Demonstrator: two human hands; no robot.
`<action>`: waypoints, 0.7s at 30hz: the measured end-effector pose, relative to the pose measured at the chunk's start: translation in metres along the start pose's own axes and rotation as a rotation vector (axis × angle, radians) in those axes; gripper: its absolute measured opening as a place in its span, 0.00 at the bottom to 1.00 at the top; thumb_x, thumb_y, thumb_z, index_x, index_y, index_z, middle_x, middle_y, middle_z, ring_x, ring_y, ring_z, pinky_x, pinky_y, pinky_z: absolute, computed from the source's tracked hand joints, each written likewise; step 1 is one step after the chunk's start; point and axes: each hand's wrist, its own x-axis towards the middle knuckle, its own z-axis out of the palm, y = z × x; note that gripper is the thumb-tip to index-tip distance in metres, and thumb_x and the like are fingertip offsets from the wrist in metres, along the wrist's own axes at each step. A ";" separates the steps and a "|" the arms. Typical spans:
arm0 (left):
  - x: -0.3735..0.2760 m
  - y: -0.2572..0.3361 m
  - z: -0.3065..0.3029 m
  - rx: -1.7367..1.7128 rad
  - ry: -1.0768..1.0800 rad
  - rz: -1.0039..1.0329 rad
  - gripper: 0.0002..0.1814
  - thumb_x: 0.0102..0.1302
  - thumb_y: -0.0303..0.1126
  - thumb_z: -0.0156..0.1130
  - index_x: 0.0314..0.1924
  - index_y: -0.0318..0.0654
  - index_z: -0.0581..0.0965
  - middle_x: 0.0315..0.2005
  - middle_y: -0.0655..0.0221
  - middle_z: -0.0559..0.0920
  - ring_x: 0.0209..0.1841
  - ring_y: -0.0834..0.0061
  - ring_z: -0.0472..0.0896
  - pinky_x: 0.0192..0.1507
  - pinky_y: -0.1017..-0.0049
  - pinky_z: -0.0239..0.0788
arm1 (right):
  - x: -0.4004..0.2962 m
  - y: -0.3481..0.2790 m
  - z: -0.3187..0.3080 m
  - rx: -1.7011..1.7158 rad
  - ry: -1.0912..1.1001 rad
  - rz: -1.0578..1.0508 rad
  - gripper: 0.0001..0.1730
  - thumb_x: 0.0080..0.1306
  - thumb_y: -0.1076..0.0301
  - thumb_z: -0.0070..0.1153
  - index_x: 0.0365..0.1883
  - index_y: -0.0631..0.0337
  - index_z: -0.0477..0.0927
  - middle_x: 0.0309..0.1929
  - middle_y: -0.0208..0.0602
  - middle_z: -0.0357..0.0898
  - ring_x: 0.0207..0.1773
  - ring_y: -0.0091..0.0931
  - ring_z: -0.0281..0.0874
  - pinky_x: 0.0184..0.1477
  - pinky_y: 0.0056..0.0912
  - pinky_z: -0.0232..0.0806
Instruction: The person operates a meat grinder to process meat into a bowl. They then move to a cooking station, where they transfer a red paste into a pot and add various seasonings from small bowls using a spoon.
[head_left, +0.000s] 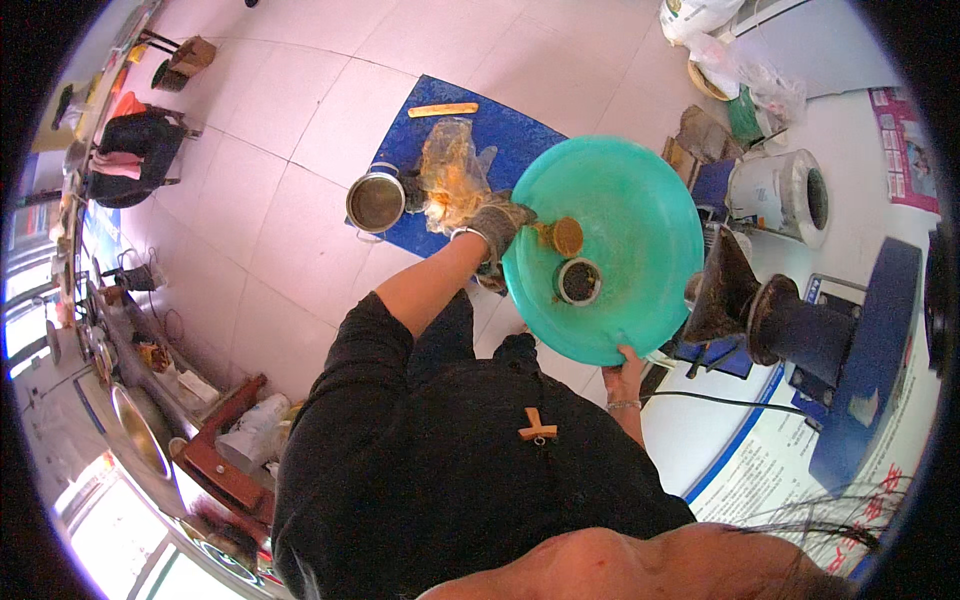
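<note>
A large green plastic basin (645, 202) is held up in front of me, its mouth facing the camera. My left hand (504, 225), in a dark work glove, grips the basin's left rim. My right hand (624, 376) is bare and holds the near rim, its fingers partly hidden. Inside the basin lies a short brown cylindrical piece (566, 237) with crumbs beside it. Near that sits a round light-rimmed container (580, 282) with dark granular stuff in it.
A blue board (510, 127) on the tiled floor bears a metal pot (376, 202), a crumpled plastic bag (450, 169) and a wooden stick (442, 110). At right stand a dark metal funnel-shaped machine part (724, 289), a white cylindrical drum (772, 196) and a black cable (735, 401).
</note>
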 end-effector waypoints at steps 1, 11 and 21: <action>0.017 -0.020 0.003 -0.074 0.021 -0.081 0.17 0.55 0.32 0.53 0.47 0.48 0.76 0.46 0.59 0.76 0.49 0.64 0.74 0.52 0.69 0.64 | 0.021 0.009 0.004 0.017 0.029 0.021 0.26 0.49 0.80 0.49 0.50 0.65 0.65 0.48 0.39 0.69 0.49 0.36 0.70 0.51 0.43 0.67; 0.031 -0.169 -0.057 0.047 0.288 -0.044 0.21 0.53 0.26 0.55 0.49 0.49 0.73 0.45 0.64 0.78 0.48 0.68 0.75 0.54 0.71 0.63 | 0.163 0.067 0.144 -0.191 -0.122 0.141 0.16 0.52 0.76 0.50 0.41 0.63 0.70 0.38 0.34 0.71 0.40 0.30 0.72 0.38 0.36 0.70; 0.034 -0.271 -0.046 -0.142 0.272 -0.175 0.19 0.55 0.28 0.54 0.49 0.47 0.75 0.46 0.58 0.76 0.47 0.61 0.75 0.51 0.69 0.66 | 0.210 0.114 0.179 -0.366 -0.120 0.247 0.15 0.54 0.70 0.55 0.40 0.61 0.71 0.36 0.34 0.74 0.36 0.29 0.74 0.34 0.34 0.70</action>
